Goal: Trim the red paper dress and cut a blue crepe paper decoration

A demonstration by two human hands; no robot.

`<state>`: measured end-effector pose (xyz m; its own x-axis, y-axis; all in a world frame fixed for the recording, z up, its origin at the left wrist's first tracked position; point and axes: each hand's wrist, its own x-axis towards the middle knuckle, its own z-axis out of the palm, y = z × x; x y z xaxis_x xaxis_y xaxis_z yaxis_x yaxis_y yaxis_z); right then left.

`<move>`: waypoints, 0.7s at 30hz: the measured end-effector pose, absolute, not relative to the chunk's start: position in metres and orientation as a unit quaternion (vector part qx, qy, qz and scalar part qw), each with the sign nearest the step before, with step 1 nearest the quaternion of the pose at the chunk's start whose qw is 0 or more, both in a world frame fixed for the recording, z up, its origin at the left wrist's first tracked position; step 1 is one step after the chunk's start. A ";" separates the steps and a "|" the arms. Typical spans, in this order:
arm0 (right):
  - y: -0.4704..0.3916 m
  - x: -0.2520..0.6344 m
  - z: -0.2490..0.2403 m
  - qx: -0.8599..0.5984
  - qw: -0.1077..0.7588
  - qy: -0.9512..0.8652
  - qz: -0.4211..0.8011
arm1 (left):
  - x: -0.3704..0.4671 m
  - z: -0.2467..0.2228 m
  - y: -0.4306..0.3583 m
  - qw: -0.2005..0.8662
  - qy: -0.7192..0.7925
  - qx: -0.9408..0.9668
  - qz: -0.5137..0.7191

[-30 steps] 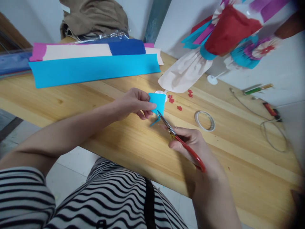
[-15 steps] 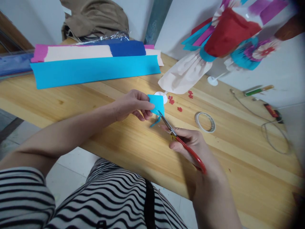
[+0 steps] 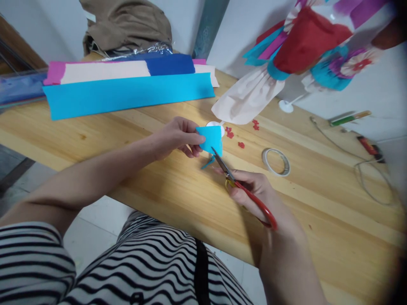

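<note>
A small piece of blue crepe paper [image 3: 212,137] is pinched at its left edge between the thumb and fingers of my left hand [image 3: 184,137]. My right hand [image 3: 257,190] grips red-handled scissors [image 3: 251,197], their blades pointing up and left. The blade tips lie at the lower edge of the paper. A thin blue paper strip [image 3: 208,162] is just below that edge, beside the tips. Whether the strip is still joined to the piece I cannot tell. Small red paper flower shapes [image 3: 229,132] lie on the table to the right of the paper.
Folded blue paper [image 3: 127,96] and other coloured sheets lie at the back left, before a brown cloth bag [image 3: 127,23]. A paper-dressed figure [image 3: 251,97] stands at the back. A tape roll [image 3: 276,162], a green pen-like stick [image 3: 349,118] and a cable [image 3: 362,173] are on the right.
The blue piece now shows more squarely, its right edge a little further right. The scissors have shifted slightly against it. Both hands keep their hold, and the whole view has moved a little.
</note>
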<state>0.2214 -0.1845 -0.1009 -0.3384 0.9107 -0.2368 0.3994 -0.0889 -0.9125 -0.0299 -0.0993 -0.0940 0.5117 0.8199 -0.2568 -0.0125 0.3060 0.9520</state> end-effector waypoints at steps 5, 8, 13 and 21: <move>-0.184 0.233 -0.109 -0.509 0.225 -0.634 0.537 | -0.030 -0.090 -0.102 0.702 0.395 0.512 0.297; -0.183 0.236 -0.111 -0.506 0.221 -0.637 0.538 | -0.029 -0.091 -0.102 0.697 0.395 0.521 0.296; -0.183 0.227 -0.104 -0.500 0.227 -0.637 0.542 | -0.028 -0.091 -0.103 0.693 0.395 0.527 0.293; -0.183 0.215 -0.097 -0.503 0.249 -0.636 0.530 | -0.028 -0.090 -0.104 0.689 0.395 0.531 0.296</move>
<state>0.2150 -0.1826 -0.0967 -0.3702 0.9037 -0.2150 0.3752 -0.0662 -0.9246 -0.0275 -0.1044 -0.0903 0.5126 0.8273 -0.2297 0.0108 0.2613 0.9652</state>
